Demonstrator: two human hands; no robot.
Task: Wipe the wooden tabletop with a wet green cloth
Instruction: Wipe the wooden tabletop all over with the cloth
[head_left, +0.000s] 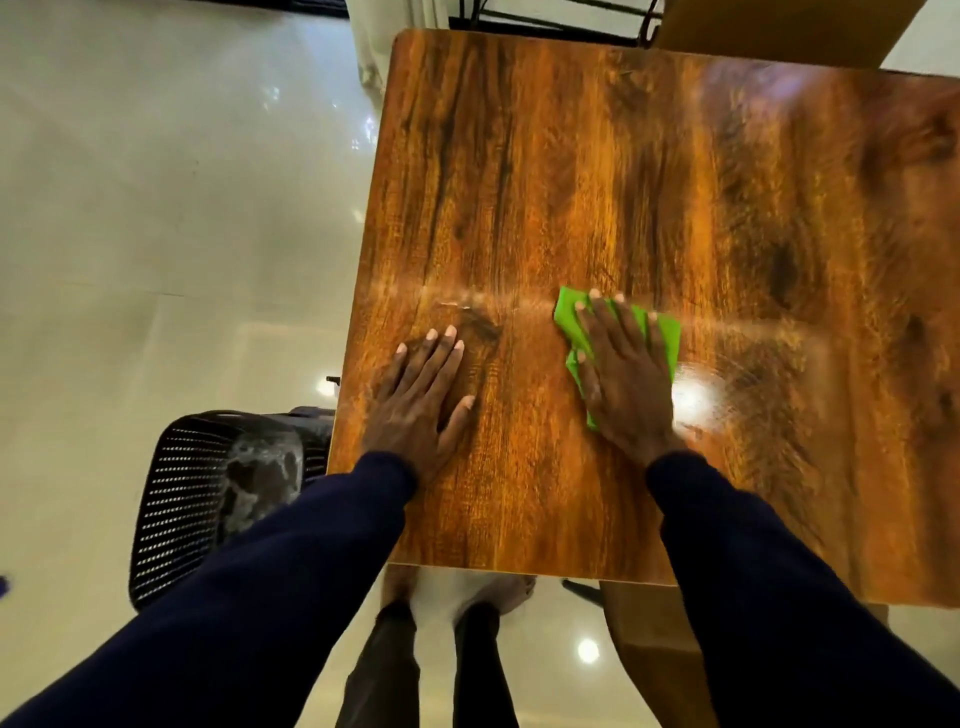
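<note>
Currently right hand flat, fingers spread, pressing green cloth onto wooden tabletop near its middle. Left hand flat on bare wood beside it, fingers splayed, holding nothing.

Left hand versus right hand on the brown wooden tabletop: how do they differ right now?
The left hand lies bare on the brown wooden tabletop; the right hand presses a bright green cloth. The left sits nearer the table's left edge, the right nearer its middle. Both are flat, palm down, fingers spread, in dark blue sleeves.
</note>
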